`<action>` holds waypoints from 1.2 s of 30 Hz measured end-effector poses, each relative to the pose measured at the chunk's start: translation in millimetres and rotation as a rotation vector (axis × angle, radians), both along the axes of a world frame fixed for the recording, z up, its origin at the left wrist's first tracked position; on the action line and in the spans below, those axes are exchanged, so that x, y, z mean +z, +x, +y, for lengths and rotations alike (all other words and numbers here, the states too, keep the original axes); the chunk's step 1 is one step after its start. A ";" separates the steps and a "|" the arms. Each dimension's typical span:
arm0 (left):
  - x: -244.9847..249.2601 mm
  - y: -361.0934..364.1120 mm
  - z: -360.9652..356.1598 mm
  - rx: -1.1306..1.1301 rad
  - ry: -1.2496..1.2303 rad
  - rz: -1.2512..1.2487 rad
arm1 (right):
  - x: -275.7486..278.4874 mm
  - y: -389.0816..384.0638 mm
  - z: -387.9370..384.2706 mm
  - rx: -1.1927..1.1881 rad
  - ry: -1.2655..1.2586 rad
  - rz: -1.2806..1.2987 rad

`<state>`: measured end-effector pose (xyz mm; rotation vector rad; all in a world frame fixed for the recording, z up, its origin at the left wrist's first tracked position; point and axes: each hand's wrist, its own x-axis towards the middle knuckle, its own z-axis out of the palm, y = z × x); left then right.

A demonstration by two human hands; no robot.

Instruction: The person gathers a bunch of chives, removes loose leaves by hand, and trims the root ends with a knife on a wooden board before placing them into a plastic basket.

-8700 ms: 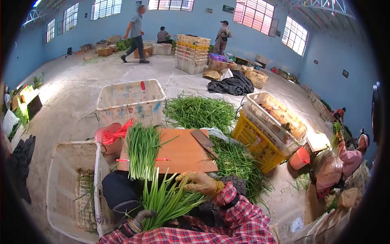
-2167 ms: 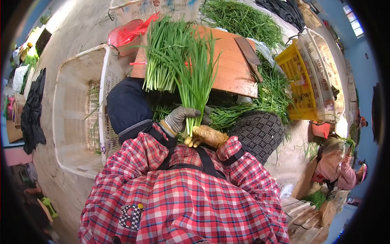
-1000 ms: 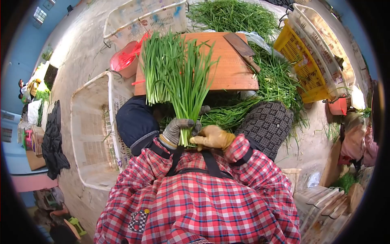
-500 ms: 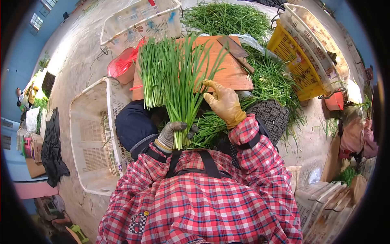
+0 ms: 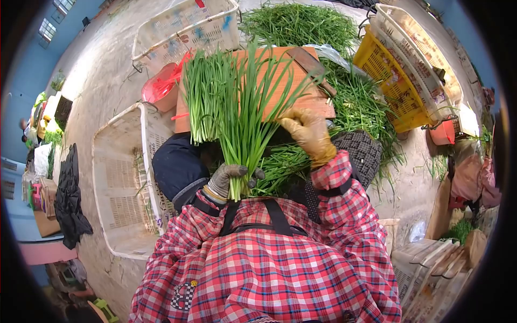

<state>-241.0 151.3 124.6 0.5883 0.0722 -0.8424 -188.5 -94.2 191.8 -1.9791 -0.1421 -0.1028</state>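
Note:
My left hand [image 5: 229, 179], in a grey glove, grips the root end of a bunch of green chives [image 5: 249, 113] that fans upward over my lap. My right hand [image 5: 308, 131], in a tan glove, is raised beside the bunch and pinches a few of its leaves near the upper right. Behind the bunch lies a wooden cutting board [image 5: 280, 81] with a second, laid-down chive bundle [image 5: 202, 94] on its left and a cleaver [image 5: 312, 67] on its right.
A white crate [image 5: 121, 172] stands at my left, another white crate [image 5: 186, 27] beyond the board, and a pink bucket [image 5: 159, 89] between them. Loose chives [image 5: 350, 102] cover the floor to the right, by yellow and white stacked crates [image 5: 401, 75]. Another person sits at far right.
My right hand left the root end, rose up the bunch's right side, and now closes on some leaves near the top. The left hand keeps its grip.

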 end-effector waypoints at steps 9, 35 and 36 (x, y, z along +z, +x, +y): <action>19.5 2.4 -11.6 -0.006 -0.094 -0.051 | 75.1 -35.3 -109.1 -0.083 0.211 0.104; 128.6 -8.9 122.3 -0.211 2.217 -1.642 | -58.0 -81.8 94.9 0.991 -0.238 0.183; 127.3 -16.5 123.9 -0.118 2.184 -1.637 | -43.8 -82.0 95.6 1.008 -0.179 0.218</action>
